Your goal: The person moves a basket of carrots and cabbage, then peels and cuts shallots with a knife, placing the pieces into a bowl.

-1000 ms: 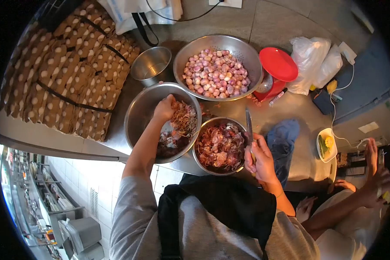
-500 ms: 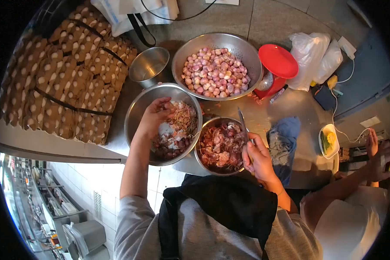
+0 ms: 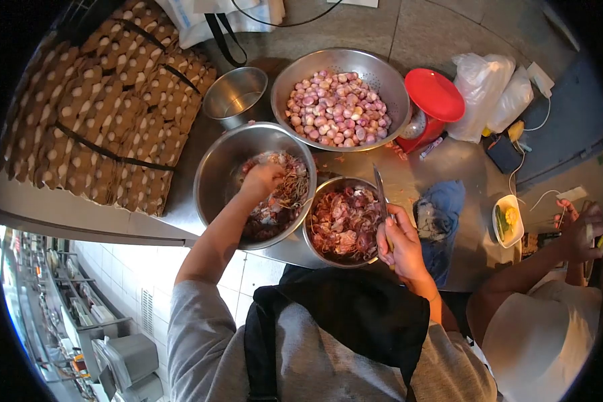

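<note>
My left hand (image 3: pixel 262 181) is down inside a large steel bowl (image 3: pixel 211 161), touching a heap of shallots with roots and skins (image 3: pixel 289 191); its fingers are bent, and what they hold, if anything, is hidden. My right hand (image 3: pixel 402 244) is closed round the handle of a knife (image 3: pixel 380 191), whose blade points away from me. Just left of that hand stands a smaller bowl (image 3: pixel 308 234) full of reddish peelings (image 3: pixel 344 221). Behind the bowls, a wide colander (image 3: pixel 398 100) holds many peeled pink shallots (image 3: pixel 338 107).
Stacked egg trays (image 3: pixel 107 107) fill the left side. An empty steel pot (image 3: pixel 234 97), a red scale (image 3: pixel 434 97), plastic bags (image 3: pixel 482 87), a blue cloth (image 3: pixel 439 224) and a white tub (image 3: pixel 508 224) stand around. Another person's arm (image 3: pixel 536 268) is at the right.
My left hand has moved down and right, from above the big bowl into its heap. My right hand still holds the knife, nearly in place. The view has shifted slightly.
</note>
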`<action>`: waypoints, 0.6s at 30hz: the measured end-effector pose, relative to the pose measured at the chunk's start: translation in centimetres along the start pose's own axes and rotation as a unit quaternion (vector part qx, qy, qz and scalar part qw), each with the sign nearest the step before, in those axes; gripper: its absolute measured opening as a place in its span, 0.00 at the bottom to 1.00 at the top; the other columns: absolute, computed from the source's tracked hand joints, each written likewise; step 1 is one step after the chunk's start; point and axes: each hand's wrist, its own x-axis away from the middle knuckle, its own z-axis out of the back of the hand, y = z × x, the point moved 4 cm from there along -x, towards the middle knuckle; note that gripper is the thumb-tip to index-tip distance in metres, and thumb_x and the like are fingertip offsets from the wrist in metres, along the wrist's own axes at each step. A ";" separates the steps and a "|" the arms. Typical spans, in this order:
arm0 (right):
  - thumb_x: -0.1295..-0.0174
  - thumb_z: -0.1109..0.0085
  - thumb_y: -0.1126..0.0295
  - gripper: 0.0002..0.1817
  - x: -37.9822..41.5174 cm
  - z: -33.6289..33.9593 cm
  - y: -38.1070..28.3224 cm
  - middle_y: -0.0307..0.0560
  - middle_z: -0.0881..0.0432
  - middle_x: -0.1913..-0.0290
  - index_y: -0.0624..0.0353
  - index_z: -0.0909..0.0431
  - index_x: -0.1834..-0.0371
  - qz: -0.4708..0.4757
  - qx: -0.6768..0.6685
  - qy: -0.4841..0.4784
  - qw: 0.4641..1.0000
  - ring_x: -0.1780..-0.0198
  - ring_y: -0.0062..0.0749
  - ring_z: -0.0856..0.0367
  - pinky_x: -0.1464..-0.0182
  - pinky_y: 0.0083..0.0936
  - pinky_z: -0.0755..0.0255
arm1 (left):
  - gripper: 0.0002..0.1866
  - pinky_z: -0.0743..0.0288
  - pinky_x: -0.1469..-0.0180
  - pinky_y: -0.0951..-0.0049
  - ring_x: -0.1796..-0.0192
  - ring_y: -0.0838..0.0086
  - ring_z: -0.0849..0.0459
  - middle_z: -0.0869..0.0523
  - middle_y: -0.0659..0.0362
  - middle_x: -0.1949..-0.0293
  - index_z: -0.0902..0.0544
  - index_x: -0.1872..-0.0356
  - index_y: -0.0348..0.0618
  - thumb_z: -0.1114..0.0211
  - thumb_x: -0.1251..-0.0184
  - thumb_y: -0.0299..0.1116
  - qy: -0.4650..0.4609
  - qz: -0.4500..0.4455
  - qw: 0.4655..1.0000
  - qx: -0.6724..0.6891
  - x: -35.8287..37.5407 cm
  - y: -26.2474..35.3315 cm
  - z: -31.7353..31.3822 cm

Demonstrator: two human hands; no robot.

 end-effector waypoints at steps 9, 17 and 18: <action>0.32 0.60 0.62 0.17 0.2 0.4 -0.1 0.37 0.36 0.84 0.57 0.41 0.44 0.006 -0.001 -0.001 1.000 0.88 0.14 0.44 0.87 0.11 0.50 | 0.14 0.27 0.57 0.67 0.62 0.62 0.20 0.19 0.52 0.65 0.25 0.63 0.40 0.33 0.51 0.28 -0.061 0.143 0.987 -0.042 0.4 1.8 1.1; 0.33 0.60 0.64 0.18 0.1 0.4 -0.3 0.36 0.36 0.84 0.56 0.42 0.42 -0.003 0.041 -0.023 0.999 0.85 0.14 0.42 0.84 0.11 0.47 | 0.06 0.24 0.64 0.77 0.66 0.74 0.20 0.19 0.58 0.65 0.24 0.61 0.39 0.42 0.40 0.22 0.105 0.148 0.812 0.555 3.5 9.3 5.6; 0.33 0.60 0.64 0.19 0.0 0.0 -0.3 0.35 0.36 0.83 0.55 0.42 0.41 0.003 0.058 -0.038 0.998 0.84 0.14 0.41 0.83 0.11 0.46 | 0.07 0.24 0.64 0.77 0.65 0.75 0.20 0.20 0.58 0.64 0.24 0.60 0.39 0.43 0.40 0.22 0.092 0.150 0.785 0.594 4.0 10.4 5.5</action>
